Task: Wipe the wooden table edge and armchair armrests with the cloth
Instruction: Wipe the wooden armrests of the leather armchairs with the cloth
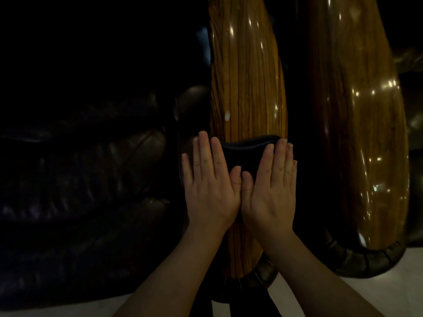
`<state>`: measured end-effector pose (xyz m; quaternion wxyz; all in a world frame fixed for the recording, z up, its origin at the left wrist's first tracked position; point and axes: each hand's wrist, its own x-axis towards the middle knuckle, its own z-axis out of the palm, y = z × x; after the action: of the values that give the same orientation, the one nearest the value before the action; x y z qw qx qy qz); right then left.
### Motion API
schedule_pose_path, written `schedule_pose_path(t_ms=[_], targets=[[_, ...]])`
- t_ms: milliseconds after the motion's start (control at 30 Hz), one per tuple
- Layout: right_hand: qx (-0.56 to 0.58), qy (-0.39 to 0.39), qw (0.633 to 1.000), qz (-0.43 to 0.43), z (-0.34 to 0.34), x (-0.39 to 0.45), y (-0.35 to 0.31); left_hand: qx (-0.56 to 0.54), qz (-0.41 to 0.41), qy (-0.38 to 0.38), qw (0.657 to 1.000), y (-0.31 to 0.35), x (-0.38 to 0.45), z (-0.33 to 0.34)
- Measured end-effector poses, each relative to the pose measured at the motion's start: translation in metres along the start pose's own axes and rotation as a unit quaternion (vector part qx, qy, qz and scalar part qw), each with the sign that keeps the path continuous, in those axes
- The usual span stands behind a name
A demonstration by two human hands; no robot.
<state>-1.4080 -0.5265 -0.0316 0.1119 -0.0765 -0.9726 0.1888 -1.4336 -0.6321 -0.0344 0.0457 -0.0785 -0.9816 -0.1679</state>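
Both hands [240, 186] press a dark cloth [247, 149], seemingly folded, mostly hidden.

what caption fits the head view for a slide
Both hands, left hand and right hand, press a dark cloth flat on a wooden armrest.

A dark, folded cloth [246, 154] lies flat across the near half of a glossy, striped-grain wooden armrest [247, 83], which runs near to far. A second, darker glossy wooden armrest [366, 133] stands right of it.
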Motion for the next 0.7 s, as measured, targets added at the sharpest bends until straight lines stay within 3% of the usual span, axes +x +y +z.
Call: schedule_pose_path(t_ms=[700], targets=[[-0.009, -0.043, 0.999, 0.015, -0.015, 0.132, -0.014, 0.004, -0.02, -0.029, 0.999, 0.008, 0.129, -0.021]])
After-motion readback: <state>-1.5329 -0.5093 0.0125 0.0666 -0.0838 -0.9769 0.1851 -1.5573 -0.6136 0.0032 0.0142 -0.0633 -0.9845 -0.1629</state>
